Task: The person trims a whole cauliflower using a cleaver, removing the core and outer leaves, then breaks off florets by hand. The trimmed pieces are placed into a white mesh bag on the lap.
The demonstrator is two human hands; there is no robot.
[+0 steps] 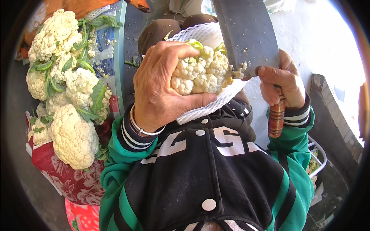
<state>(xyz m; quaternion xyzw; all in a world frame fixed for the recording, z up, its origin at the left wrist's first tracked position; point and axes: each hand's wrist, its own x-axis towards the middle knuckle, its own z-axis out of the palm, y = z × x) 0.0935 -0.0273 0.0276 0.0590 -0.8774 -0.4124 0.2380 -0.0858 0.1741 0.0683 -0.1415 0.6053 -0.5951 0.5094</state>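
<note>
My left hand (pixel 162 84) grips a cauliflower (pixel 200 73) from the left, fingers over its top and thumb along its near side. The head is cream-white with a few pale green leaf bits. In my right hand (pixel 283 81) is a cleaver (pixel 250 34) with a broad dark blade and a reddish-brown wooden handle. Its blade points away from me, and its edge lies against the right side of the cauliflower, where small white crumbs cling to the metal. White foam netting (pixel 216 106) lies under the cauliflower, over my lap.
Several cauliflowers (pixel 75 134) with green leaves are heaped at the left, on red patterned cloth (pixel 69 179). A pale green edge (pixel 120 57) runs beside them. At the right are a rough ledge (pixel 335 115) and a white-rimmed basket (pixel 319 156). Crumbs dot the grey floor ahead.
</note>
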